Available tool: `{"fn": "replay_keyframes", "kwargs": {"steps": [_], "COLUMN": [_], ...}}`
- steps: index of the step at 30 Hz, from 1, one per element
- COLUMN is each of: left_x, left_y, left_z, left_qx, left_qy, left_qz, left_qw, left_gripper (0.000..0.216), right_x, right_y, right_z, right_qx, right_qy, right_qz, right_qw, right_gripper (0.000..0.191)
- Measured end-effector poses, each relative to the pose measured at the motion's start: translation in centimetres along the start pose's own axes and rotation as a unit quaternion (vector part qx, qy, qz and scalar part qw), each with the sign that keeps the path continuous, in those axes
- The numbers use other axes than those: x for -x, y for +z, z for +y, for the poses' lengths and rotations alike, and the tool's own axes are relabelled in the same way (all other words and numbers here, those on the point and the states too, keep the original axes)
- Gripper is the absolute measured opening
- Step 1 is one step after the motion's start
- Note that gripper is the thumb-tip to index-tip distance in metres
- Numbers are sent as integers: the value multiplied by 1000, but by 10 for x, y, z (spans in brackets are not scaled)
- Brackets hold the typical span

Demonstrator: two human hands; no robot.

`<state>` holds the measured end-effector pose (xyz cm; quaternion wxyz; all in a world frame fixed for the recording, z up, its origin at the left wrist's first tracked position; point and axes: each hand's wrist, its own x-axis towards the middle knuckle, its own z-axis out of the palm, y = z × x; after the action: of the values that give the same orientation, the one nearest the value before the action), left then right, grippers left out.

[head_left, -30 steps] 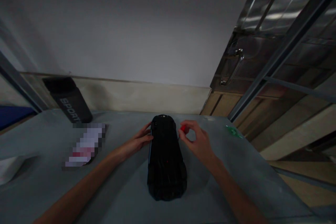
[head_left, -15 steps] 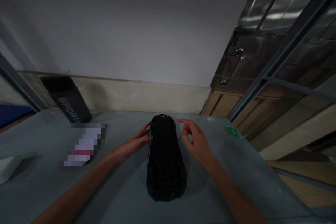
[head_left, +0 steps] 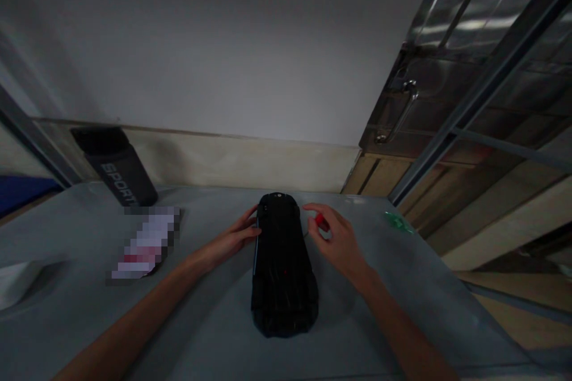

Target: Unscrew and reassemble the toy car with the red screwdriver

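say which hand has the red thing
The right hand: a small red thing sits pinched in its fingers, right of the black car. The left hand holds nothing and only touches the car's left side.

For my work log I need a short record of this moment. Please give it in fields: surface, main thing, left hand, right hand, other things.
Surface: grey table
Main thing: black car-shaped body, lying lengthwise mid-table
Left hand: fingertips touch the body's left side near its far end
Right hand: pinches a small red thing beside the body's right side, near the far end
Other things: black bottle marked SPORT at back left; small green thing at right; white object at left edge
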<state>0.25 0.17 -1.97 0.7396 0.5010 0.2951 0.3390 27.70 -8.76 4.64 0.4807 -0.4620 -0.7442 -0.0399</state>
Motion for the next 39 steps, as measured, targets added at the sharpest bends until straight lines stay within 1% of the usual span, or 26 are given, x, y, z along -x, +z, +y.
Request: {"fn": "replay_keyframes", "kwargs": {"steps": [2,3,8,11,14,16,18,20,24,26,28,31,33,35,37,39], "left_x": [0,0,1,0,0,0,-1,-1,-1,-1,0,1,2,1,1,0], "left_y": [-1,-1,-3,-2,0,0,0,-1,-1,-1,1,2,2,1,0,0], "left_z": [0,-1,-2,-2,-1,-1,-1,-2,-2,-1,1,2,2,2,2,1], "left_qx": [-5,-6,-10,-4,-4,-8,-8,-6,-8,-10,-12,-8,-3,-2,-4,-2], "left_qy": [13,16,2,-1,4,4,4,4,2,-4,-13,-18,-17,-14,-10,-9], "left_qz": [-7,-10,4,5,1,-1,2,3,-5,-9,-11,-1,2,0,-1,-1], "left_qw": [1000,1000,1000,1000,1000,1000,1000,1000,1000,1000,1000,1000,1000,1000,1000,1000], "left_gripper": [73,73,77,82,79,77,78,79,82,86,90,92,90,88,88,90], "right_x": [0,0,-4,-4,-3,-2,-2,-3,-1,-1,-2,-4,-4,-3,-2,-1], "right_y": [1,1,-4,-3,-3,-4,-5,-4,-1,-2,-5,-8,-8,-6,-6,-7], "right_z": [0,-1,-6,-5,-3,-2,-2,-3,-2,-2,-2,-3,-3,-3,-2,-2], "right_qx": [7,7,-17,-17,1,12,10,2,8,23,28,8,-5,-8,1,10], "right_qy": [14,17,5,9,7,-10,-26,-30,-24,-28,-38,-50,-38,-16,6,20], "right_qz": [13,14,0,9,10,5,-1,-1,5,3,-6,-18,-20,-20,-23,-32], "right_qw": [1000,1000,1000,1000,1000,1000,1000,1000,1000,999,999,999,999,1000,1000,999], "right_gripper": [18,17,31,24,17,21,30,33,19,17,21,30,28,23,18,17]}}
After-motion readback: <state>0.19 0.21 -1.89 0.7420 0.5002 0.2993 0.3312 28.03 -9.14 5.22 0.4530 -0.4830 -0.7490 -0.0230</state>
